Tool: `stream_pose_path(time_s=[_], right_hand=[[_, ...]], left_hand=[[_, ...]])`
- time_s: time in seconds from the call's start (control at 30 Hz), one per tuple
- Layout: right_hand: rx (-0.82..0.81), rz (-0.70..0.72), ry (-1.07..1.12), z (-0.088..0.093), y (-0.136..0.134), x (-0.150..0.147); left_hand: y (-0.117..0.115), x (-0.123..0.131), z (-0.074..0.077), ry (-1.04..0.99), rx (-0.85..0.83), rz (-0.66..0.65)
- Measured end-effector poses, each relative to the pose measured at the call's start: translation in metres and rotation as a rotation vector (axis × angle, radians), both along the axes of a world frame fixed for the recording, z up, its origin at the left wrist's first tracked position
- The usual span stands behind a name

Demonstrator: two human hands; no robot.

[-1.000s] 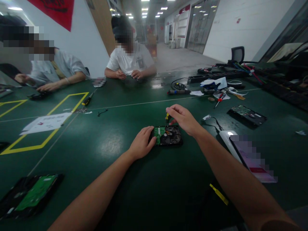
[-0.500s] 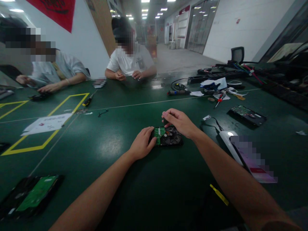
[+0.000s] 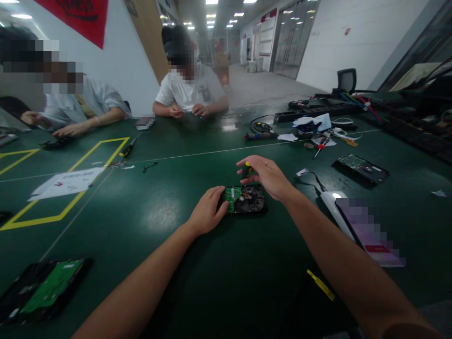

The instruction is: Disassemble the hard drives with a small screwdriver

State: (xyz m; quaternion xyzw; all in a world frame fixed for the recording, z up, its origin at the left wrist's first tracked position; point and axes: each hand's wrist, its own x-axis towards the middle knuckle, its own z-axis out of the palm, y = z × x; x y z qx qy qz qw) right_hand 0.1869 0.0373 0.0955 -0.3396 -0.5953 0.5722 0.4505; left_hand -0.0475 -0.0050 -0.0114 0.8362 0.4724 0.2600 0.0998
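A black hard drive (image 3: 252, 200) with a green circuit board lies flat on the dark green table. My left hand (image 3: 209, 211) grips its left end, thumb at the near edge and fingers at the far edge. Over the drive's far edge, my right hand (image 3: 266, 176) holds a screwdriver (image 3: 246, 170) with a black and yellow handle, standing roughly upright between thumb and fingers. The fingers are loosely curled around the handle. The screwdriver's tip is too small to make out against the drive.
Another hard drive (image 3: 362, 168) lies at the right, another (image 3: 45, 287) at the near left. A white device (image 3: 337, 212) stands beside my right forearm. Farther back are a red screwdriver (image 3: 320, 147), a yellow-black screwdriver (image 3: 128, 148) and cables. Two people sit across the table.
My right hand's fingers have loosened and spread around the screwdriver, baring its yellow-topped handle. My left hand and the hard drive stay in place.
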Motion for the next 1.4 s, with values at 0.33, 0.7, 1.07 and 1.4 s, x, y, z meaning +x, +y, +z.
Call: stream_pose_path(time_s=[0.33,0.7,1.07,1.4], right_hand=[[0.109,-0.095,-0.131,-0.001,0.001,0.000],[0.011,0.031,-0.030,0.001,-0.001,0.001],[0.127,-0.096,-0.171,0.005,0.002,0.008],[0.043,0.072,-0.106,0.002,-0.005,0.001]], left_hand=[[-0.002,0.001,0.003,0.001,-0.001,-0.004],[0.000,-0.001,-0.001,0.000,0.005,-0.006],[-0.001,0.001,0.002,-0.004,0.001,0.002],[-0.002,0.001,0.003,-0.002,0.002,-0.001]])
